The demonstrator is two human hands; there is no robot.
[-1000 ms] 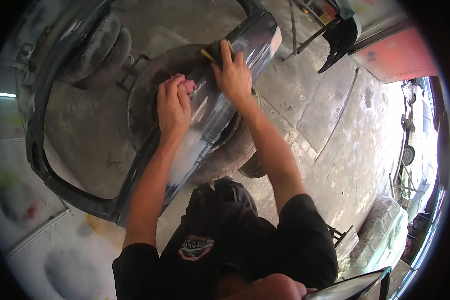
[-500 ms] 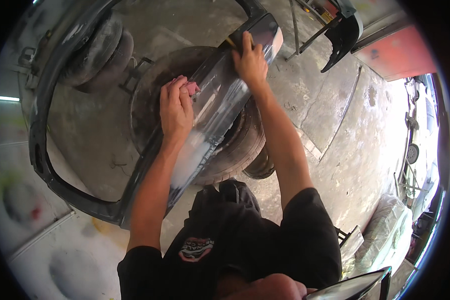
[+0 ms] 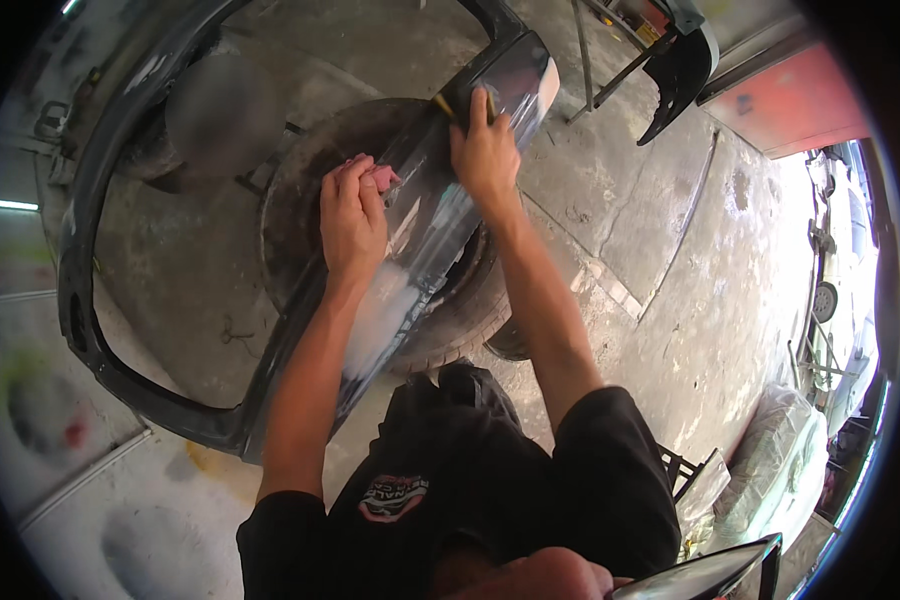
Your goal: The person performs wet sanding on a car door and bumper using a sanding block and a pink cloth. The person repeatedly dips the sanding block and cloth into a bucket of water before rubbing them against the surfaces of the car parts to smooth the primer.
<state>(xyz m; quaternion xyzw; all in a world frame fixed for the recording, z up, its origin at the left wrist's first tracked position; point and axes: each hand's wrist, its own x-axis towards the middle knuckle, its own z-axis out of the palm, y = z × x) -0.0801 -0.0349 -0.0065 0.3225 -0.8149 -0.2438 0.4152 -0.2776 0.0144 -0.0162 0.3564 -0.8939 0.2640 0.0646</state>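
Observation:
A dark car body panel (image 3: 420, 235) with a large window frame lies slanting in front of me, with pale, sanded-looking patches along its surface. My left hand (image 3: 352, 220) rests at the panel's left edge, its fingers curled round a crumpled pink cloth (image 3: 386, 178). Farther up the panel, my right hand (image 3: 486, 160) presses on a thin, yellow-edged pad (image 3: 444, 104). Most of that pad is hidden under the fingers, so its exact kind does not show.
A big tyre (image 3: 460, 335) lies beneath the panel, and more wheels (image 3: 150, 150) stand behind the window frame. A black curved car part (image 3: 670, 85) hangs on a metal stand at the far right. Plastic-wrapped goods (image 3: 770, 470) sit at right on the concrete floor (image 3: 660, 250).
My right hand has slid with the pad down along the panel, nearer to me and a little left. The left hand stays with the pink cloth.

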